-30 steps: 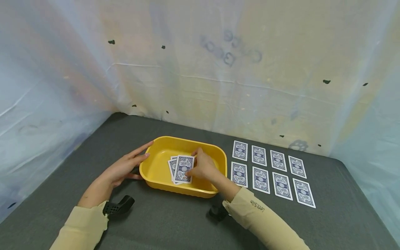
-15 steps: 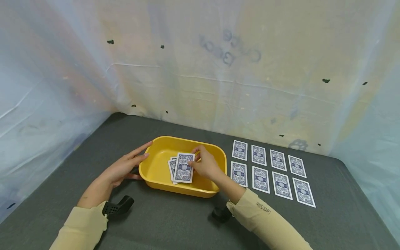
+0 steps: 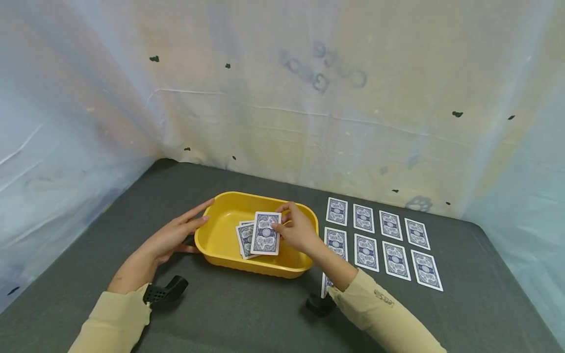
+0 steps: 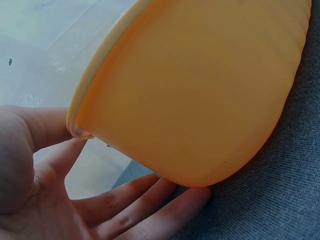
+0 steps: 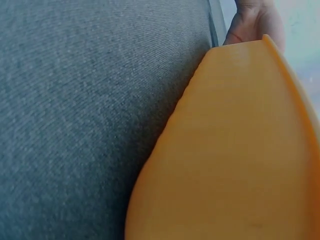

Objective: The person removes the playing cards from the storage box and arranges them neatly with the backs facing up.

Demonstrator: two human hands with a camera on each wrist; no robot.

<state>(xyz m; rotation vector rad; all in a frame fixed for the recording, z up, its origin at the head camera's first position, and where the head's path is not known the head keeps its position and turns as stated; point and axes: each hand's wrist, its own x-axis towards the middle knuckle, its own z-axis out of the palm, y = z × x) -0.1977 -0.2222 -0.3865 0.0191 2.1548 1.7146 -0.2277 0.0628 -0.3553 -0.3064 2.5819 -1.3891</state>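
Note:
A playing card (image 3: 267, 233), blue patterned back up, is held over the yellow tub (image 3: 220, 230). My right hand (image 3: 297, 230) pinches its right edge between thumb and fingers; whether other cards lie under it cannot be told. Below and to the left, more cards (image 3: 244, 239) lie in a loose pile on the tub's floor. At the tub's left end my left hand (image 3: 169, 235) holds the rim. In the left wrist view its thumb reaches over the rim and its fingers (image 4: 125, 200) touch the outer wall. The right wrist view shows mostly tub wall (image 5: 225, 145), its own hand hidden.
To the right, several face-down cards (image 3: 366, 252) lie in two rows on the dark grey cloth (image 3: 247, 314). Another card (image 3: 326, 285) shows partly beside the right sleeve (image 3: 375, 304). A plastic sheet (image 3: 282, 98) hangs behind the table.
My right hand has lifted the card off the pile and shifted it right and slightly away from me. A partly hidden card beside the right sleeve now shows. The left hand stays on the tub.

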